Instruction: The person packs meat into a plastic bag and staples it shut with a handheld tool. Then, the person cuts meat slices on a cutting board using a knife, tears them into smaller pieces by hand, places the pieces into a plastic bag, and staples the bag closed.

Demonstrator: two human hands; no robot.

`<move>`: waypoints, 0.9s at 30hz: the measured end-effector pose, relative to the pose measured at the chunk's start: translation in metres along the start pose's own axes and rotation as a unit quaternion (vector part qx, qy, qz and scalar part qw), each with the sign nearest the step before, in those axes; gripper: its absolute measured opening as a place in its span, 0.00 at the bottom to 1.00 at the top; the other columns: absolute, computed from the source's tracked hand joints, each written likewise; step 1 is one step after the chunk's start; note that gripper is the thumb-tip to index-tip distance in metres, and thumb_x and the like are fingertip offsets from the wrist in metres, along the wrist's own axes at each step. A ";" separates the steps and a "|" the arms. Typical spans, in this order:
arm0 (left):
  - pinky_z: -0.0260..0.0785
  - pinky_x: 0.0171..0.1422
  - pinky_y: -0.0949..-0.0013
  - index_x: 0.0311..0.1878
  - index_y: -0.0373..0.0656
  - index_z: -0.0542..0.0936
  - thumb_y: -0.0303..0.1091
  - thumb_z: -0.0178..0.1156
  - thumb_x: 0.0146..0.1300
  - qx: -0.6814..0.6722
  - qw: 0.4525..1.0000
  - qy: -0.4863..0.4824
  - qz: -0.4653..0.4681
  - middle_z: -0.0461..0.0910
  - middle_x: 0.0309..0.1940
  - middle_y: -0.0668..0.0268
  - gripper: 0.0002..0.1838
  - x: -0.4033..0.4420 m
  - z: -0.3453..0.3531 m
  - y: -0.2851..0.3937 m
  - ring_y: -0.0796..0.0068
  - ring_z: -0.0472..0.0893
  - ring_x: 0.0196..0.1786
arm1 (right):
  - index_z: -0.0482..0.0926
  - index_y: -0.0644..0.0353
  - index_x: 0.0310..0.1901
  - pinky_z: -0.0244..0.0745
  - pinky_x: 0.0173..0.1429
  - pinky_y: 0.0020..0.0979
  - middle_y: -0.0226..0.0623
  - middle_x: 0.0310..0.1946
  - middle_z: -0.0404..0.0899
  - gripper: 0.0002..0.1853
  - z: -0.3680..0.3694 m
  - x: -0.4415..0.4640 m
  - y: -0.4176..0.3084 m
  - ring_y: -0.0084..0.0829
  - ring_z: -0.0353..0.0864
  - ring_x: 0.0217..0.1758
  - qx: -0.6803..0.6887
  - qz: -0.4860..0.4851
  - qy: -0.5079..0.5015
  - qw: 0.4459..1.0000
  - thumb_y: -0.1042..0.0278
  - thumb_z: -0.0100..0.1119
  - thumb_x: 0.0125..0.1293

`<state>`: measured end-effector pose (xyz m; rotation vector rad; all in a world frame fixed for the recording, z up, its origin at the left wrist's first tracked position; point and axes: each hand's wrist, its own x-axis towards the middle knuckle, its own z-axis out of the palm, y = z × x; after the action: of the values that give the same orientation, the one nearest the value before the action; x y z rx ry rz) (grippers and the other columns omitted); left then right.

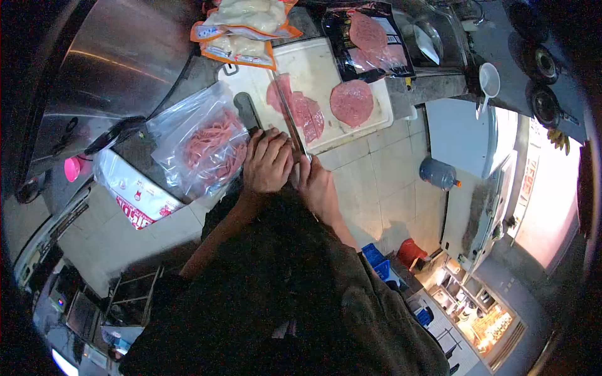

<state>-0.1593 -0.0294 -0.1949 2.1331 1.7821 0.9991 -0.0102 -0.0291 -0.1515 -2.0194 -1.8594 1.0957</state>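
Observation:
My right hand [318,188] is closed around the handle of a long knife [292,119], whose blade points away from me over a white cutting board [307,59]. Beside the blade my left hand [269,160] rests at the board's near edge, fingers bent and close together; whatever is under them is hidden. Cut pieces of pink sliced ham [307,116] lie along the blade's right side, with another piece partly on its left. Farther right on the board is a whole round ham slice [352,103]. A clear plastic bag [200,141] of thin pink strips lies left of my left hand.
An opened black pack [370,41] of round slices overlaps the board's far right corner. Orange-edged bags [241,34] of pale food sit at the back left. A printed white bag [135,191] hangs at the counter's left edge. A water jug [439,173] is on the right.

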 end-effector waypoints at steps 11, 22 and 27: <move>0.57 0.79 0.45 0.66 0.36 0.74 0.34 0.61 0.63 0.014 0.998 -0.023 -0.053 0.70 0.70 0.55 0.28 0.007 -0.007 0.004 0.54 0.68 0.74 | 0.78 0.67 0.46 0.74 0.34 0.59 0.67 0.28 0.79 0.17 -0.016 -0.040 0.016 0.68 0.81 0.34 -0.008 0.053 -0.029 0.998 0.58 0.50 0.79; 0.47 0.82 0.41 0.69 0.34 0.72 0.36 0.59 0.60 0.029 0.995 -0.074 -0.065 0.68 0.73 0.55 0.33 0.011 -0.009 0.008 0.55 0.64 0.78 | 0.76 0.71 0.39 0.73 0.35 0.52 0.68 0.27 0.77 0.22 -0.019 -0.027 -0.008 0.68 0.80 0.37 0.017 0.029 -0.010 0.999 0.56 0.46 0.81; 0.46 0.82 0.39 0.69 0.35 0.71 0.36 0.60 0.59 0.029 0.993 -0.084 -0.076 0.67 0.74 0.55 0.34 0.013 -0.012 0.009 0.55 0.63 0.78 | 0.77 0.68 0.46 0.74 0.35 0.56 0.67 0.26 0.78 0.19 -0.016 -0.046 0.019 0.67 0.81 0.34 -0.018 0.053 -0.030 0.998 0.56 0.48 0.80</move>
<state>-0.1580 -0.0234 -0.1762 2.0113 1.8779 0.7178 0.0170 -0.0697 -0.1340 -2.1504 -1.8321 1.1693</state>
